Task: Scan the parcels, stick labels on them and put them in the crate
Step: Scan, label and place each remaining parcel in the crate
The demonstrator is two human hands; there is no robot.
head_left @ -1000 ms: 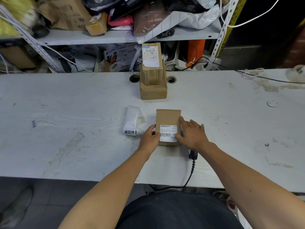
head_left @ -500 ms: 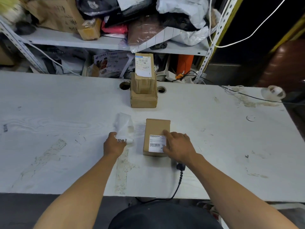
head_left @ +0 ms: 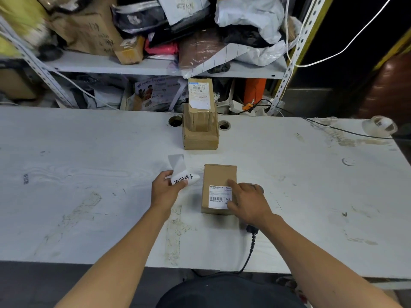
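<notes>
A small brown cardboard parcel (head_left: 219,177) lies flat on the white table (head_left: 89,196), with a white barcode label (head_left: 219,196) on its near half. My right hand (head_left: 246,202) rests on the parcel's right side, fingers spread over the label's edge. My left hand (head_left: 165,190) grips a white strip of labels (head_left: 181,174) with black printed characters, just left of the parcel and lifted off the table. A black scanner cable (head_left: 250,252) runs out from under my right wrist; the scanner itself is hidden.
Two stacked cardboard parcels (head_left: 200,125) stand at the table's back middle, between two cable holes. A roll of clear tape (head_left: 379,126) sits at the far right. Cluttered shelves (head_left: 155,67) with bags and boxes rise behind the table. No crate shows.
My left hand left the parcel, moved left and picked up the label strip, lifting it. My right hand stays on the parcel. The camera view tilted up.
</notes>
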